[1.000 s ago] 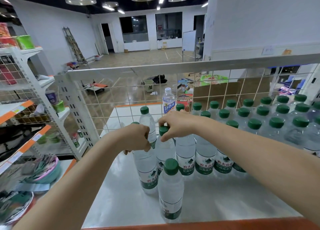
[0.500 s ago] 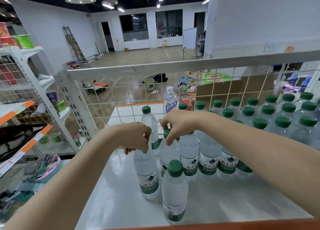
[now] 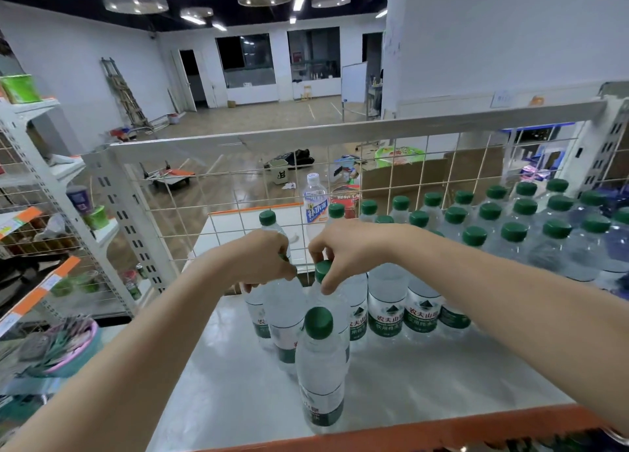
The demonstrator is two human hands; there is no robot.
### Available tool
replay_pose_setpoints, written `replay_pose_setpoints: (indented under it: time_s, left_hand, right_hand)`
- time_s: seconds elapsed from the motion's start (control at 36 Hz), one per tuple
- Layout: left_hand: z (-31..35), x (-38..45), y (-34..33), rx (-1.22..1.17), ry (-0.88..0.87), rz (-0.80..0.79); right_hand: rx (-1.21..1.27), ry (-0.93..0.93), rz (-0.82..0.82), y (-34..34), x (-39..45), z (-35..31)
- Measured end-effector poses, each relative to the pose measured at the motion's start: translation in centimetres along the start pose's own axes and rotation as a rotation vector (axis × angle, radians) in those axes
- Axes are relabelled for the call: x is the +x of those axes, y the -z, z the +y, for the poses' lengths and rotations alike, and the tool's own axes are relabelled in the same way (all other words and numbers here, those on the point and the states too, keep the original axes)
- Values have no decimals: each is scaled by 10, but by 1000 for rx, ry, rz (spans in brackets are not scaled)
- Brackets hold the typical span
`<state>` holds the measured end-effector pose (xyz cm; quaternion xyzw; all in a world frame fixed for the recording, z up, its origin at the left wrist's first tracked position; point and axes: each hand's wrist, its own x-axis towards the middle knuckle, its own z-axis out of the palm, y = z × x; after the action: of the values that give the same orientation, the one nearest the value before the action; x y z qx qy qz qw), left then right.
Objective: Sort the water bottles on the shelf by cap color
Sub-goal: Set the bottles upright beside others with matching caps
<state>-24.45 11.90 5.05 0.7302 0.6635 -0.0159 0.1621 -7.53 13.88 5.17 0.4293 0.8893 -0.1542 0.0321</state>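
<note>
A: Head view, hands. How are they entered?

B: Left hand (image 3: pixel 263 259): curled over the top of a clear bottle (image 3: pixel 284 310), whose cap is almost wholly hidden under the fingers; the neck is gripped. Right hand (image 3: pixel 343 247): thumb and fingers pinched round the green cap (image 3: pixel 323 270) of the neighbouring bottle (image 3: pixel 335 307), just to the right.

A: And the stock on the shelf (image 3: pixel 425 376)?

B: One green-capped bottle (image 3: pixel 320 366) is recorded alone nearest the front edge, upright, in front of the two held ones. A further green-capped bottle (image 3: pixel 269 225) is seen behind the left hand, toward the back edge. A front row of labelled bottles (image 3: pixel 405 307) is listed to the right of the right hand, under the forearm. A large block of green-capped bottles (image 3: pixel 510 227) is packed together toward the back right corner, touching one another.

A: Any other cap colour?

B: One item: a white-capped bottle (image 3: pixel 315 201) with a blue label, stood against the wire mesh back (image 3: pixel 408 179) at the back edge, left of the green block and apart from the held bottles.

A: Fixtures?

B: An orange strip (image 3: pixel 442 429) is noted along the shelf's front edge. A second shelving unit (image 3: pixel 44 192) is entered at the left, with green cups (image 3: pixel 18 89) on its top level and mixed small goods below, too blurred to list. Beyond the mesh an open room is seen, its floor strewn with boxes and bags.
</note>
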Motion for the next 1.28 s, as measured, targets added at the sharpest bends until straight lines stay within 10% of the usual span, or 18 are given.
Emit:
replay_pose_setpoints:
  time_s: [1.28]
  left_hand:
    - [1,134,2,-158,-145,237]
  right_hand:
    - [-126,-229,343,-8,75,33]
